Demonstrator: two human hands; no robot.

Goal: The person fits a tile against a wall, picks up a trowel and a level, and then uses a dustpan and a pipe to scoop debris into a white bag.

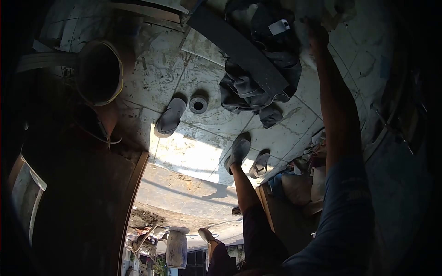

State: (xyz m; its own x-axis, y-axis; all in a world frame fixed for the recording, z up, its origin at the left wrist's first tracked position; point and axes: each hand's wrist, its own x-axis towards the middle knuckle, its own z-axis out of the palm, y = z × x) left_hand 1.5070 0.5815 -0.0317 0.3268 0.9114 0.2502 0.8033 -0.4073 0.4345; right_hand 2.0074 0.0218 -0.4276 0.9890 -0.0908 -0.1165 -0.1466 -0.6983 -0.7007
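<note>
My right arm, in a blue sleeve, reaches up along the right side of the view. My right hand (317, 37) is near the top edge, dark and smeared. Its fingers seem closed around a pale greyish thing (309, 11) that is too blurred to name. Just left of that hand lies a heap of dark cloth (248, 87) with a white label (279, 27). Across the heap runs a long, flat dark strip (239, 50). My left hand is out of view.
On the tiled floor (202, 73) are a loose sandal (171, 117), a round ring-shaped roll (198, 105) and another sandal (260, 164). A large bucket (99, 73) stands at left. My shod foot (239, 152) is near the sunlit doorway; a barrel (177, 248) stands outside.
</note>
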